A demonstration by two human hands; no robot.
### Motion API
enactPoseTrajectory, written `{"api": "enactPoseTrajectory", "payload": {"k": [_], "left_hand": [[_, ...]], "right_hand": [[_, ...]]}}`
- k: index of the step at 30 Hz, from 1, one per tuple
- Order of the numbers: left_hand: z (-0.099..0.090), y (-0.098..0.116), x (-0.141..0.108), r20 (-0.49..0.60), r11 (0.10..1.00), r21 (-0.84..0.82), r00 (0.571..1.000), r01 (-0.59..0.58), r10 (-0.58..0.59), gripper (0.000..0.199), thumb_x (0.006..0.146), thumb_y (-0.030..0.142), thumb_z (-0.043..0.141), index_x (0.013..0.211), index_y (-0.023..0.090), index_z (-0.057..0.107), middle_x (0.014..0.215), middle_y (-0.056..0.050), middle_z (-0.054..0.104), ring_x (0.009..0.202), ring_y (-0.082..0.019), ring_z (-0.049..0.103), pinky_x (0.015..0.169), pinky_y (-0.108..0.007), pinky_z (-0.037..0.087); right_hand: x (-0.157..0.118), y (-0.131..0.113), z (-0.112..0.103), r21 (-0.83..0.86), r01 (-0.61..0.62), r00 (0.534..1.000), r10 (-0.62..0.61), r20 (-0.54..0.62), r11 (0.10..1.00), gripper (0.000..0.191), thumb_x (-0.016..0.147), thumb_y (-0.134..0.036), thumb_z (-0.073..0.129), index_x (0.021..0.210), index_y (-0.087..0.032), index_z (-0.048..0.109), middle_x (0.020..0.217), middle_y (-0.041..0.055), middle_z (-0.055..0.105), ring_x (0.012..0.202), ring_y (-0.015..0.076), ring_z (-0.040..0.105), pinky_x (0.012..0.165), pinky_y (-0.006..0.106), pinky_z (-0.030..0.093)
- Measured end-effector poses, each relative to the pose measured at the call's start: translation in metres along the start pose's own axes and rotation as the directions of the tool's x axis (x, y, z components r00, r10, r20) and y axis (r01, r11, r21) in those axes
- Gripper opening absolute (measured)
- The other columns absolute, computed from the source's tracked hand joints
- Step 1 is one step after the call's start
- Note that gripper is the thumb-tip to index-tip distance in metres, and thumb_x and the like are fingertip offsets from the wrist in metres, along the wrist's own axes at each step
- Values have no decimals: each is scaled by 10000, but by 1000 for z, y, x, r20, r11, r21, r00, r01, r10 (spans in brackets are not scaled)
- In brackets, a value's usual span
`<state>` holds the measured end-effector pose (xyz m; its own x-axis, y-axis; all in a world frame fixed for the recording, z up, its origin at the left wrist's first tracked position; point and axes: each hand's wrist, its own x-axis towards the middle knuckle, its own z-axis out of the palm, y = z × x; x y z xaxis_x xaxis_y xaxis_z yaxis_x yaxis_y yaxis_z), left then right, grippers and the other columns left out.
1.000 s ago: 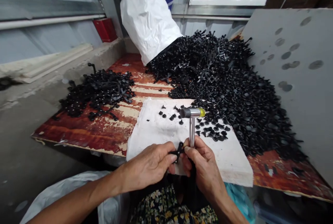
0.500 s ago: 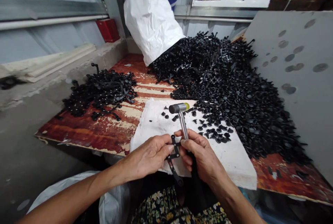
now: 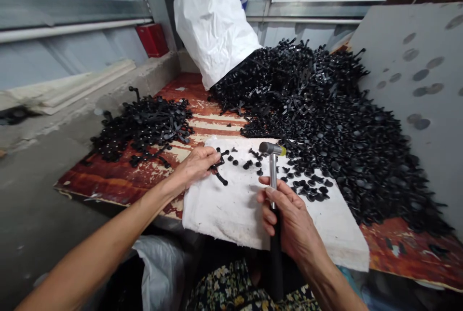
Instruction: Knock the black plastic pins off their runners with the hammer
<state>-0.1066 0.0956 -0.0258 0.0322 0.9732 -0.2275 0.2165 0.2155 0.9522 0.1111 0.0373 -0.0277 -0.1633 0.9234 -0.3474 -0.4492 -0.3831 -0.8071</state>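
Left hand, pinching black linkage, shifted left, away from hammer, to far left part of white cloth. Right hand grasps hammer upright above cloth. Black pegs scattered on cloth; black heap beyond and right of cloth.

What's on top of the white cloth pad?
Small black round-headed pieces lie on the white cloth pad. Anything beneath the left hand, its jointed black strip, the right hand or the silver, black-handled hammer is hidden.
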Motion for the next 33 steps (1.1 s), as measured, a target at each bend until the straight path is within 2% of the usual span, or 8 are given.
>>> {"api": "enactPoseTrajectory", "payload": {"k": [6,14,18,23,28,33], "left_hand": [[8,5,6,10,996,-23,997,81,-81,403,632,505,694,630,167,476,584,43,450,546,-73,411,485,-165,298],[11,6,7,2,994,-73,996,84,-84,392,598,465,716,597,163,466,552,50,435,526,-59,414,460,-149,283],[12,3,9,-18,995,-71,997,73,-74,370,624,441,707,592,163,464,542,53,428,502,-50,395,456,-149,298],[12,2,11,-7,997,-34,997,71,-71,327,703,423,661,607,163,487,516,65,409,429,-33,311,408,-159,231],[13,5,11,-22,994,-26,995,101,-102,267,752,345,623,608,157,500,541,55,437,443,-36,344,408,-160,224],[13,-1,14,-28,997,18,997,72,-72,274,744,368,625,609,161,507,540,57,428,460,-48,369,425,-163,252]], "right_hand": [[1,1,-1,-5,2,1000,-2,28,1000,441,602,-395,826,937,-175,642,594,-59,592,365,31,367,279,137,331],[0,6,-4,-22,27,997,-25,68,999,430,641,-413,814,959,-180,640,608,-59,588,370,28,372,289,133,341],[0,6,-5,-33,34,997,-32,74,999,408,667,-411,802,964,-184,641,609,-58,588,377,31,378,294,133,346],[0,6,-5,-48,41,996,-36,84,998,402,676,-416,796,965,-183,642,615,-54,590,379,31,375,296,132,345],[-2,6,-5,-62,44,995,-38,87,997,404,678,-425,790,967,-189,635,614,-57,580,378,31,368,295,135,340],[-1,5,-4,-71,38,995,-32,96,997,391,681,-413,787,963,-190,635,610,-56,573,383,36,370,298,137,338]]}}
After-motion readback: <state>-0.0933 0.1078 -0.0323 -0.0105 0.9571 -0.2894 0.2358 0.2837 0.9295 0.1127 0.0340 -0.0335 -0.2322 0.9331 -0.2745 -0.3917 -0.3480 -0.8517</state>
